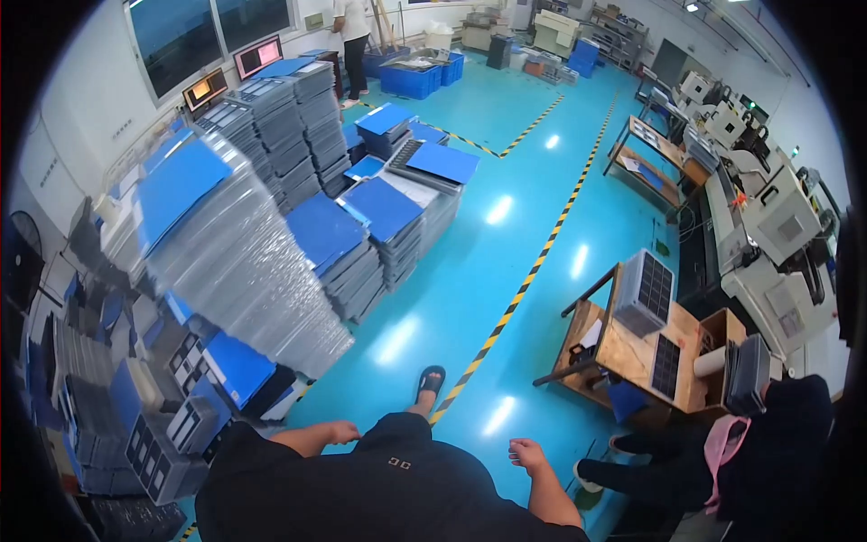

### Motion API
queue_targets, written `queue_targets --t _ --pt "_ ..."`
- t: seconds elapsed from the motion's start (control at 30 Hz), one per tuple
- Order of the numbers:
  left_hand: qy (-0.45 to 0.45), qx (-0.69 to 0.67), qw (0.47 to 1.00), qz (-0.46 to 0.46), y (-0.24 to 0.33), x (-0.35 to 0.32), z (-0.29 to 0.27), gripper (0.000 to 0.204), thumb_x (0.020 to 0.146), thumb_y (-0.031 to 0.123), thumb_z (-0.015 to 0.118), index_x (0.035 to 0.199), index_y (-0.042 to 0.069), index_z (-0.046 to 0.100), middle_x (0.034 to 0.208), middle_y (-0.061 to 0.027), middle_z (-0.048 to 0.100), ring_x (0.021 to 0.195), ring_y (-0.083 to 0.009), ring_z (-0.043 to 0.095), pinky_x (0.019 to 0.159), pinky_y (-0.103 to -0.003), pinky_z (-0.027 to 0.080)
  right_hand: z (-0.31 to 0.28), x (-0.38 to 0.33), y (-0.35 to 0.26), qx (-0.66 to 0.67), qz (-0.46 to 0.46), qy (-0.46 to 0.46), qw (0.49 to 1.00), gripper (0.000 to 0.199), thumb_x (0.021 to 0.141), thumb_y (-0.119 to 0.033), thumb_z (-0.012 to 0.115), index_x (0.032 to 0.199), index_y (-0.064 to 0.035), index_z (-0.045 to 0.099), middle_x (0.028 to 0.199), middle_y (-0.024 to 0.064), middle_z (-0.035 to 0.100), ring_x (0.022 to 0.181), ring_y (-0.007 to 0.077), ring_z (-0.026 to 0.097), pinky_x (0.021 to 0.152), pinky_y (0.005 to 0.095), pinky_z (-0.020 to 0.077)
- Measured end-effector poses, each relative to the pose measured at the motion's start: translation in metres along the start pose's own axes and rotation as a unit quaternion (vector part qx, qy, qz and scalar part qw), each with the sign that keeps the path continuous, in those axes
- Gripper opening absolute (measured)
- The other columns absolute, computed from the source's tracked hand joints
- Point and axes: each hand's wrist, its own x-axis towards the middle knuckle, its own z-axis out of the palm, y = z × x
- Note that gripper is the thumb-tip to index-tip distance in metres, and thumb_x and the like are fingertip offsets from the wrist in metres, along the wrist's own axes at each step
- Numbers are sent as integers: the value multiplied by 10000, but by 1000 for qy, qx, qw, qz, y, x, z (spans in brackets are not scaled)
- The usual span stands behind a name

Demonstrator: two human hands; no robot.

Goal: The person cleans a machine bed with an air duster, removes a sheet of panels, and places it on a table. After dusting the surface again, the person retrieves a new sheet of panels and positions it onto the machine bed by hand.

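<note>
I stand on a turquoise floor (506,163), looking down past my black shirt. My left hand (341,433) hangs at my side with loosely curled fingers, holding nothing, near a leaning stack of clear plastic trays (244,271). My right hand (526,453) also hangs free, fingers loosely bent, above the yellow-black floor stripe (519,294). My sandalled foot (431,381) steps forward beside that stripe.
Stacks of grey trays topped with blue sheets (357,239) fill the left. A wooden workbench (637,352) with grey trays stands right; a seated person in black (768,452) works there. Machines (777,235) line the right wall. Another person (352,36) stands far back.
</note>
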Motion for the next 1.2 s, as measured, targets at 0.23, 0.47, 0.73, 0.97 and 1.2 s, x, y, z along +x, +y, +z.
queue_targets --t 0.23,0.47,0.73,0.97,1.2 --pt "-43 99 994 -28 135 70 -164 453 890 419 522 1196 106 637 1042 -116 667 921 -268 636 763 -437 533 -61 94 -98 -38 44 42 997 286 838 -220 663 1067 -48 664 829 65 645 688 176 618 552 315 512" --pt "181 115 948 235 391 158 -370 396 842 402 593 987 48 695 1091 -163 670 1006 -319 631 877 -432 490 -119 170 -134 33 35 -2 999 168 876 -197 623 988 -83 677 794 65 639 700 196 625 572 345 520" --pt "143 130 948 253 577 256 -448 375 856 375 588 1013 54 700 999 -159 696 926 -303 654 842 -415 504 -266 334 -275 -166 -90 -48 981 171 889 -224 612 974 -89 677 801 103 647 682 188 627 540 344 499" --pt "5 64 998 21 689 307 -478 452 878 433 583 1193 114 648 1152 -136 645 1010 -321 618 823 -513 507 -449 480 -489 6 48 -21 999 200 907 -205 608 1028 -54 659 794 88 625 635 180 606 500 310 474" --pt "-49 83 995 -2 810 415 -552 457 883 429 562 1254 167 605 1060 -124 644 885 -305 625 700 -536 526 -506 615 -694 45 -77 -14 996 249 931 -176 588 1128 -24 589 786 44 599 620 155 578 494 298 496"
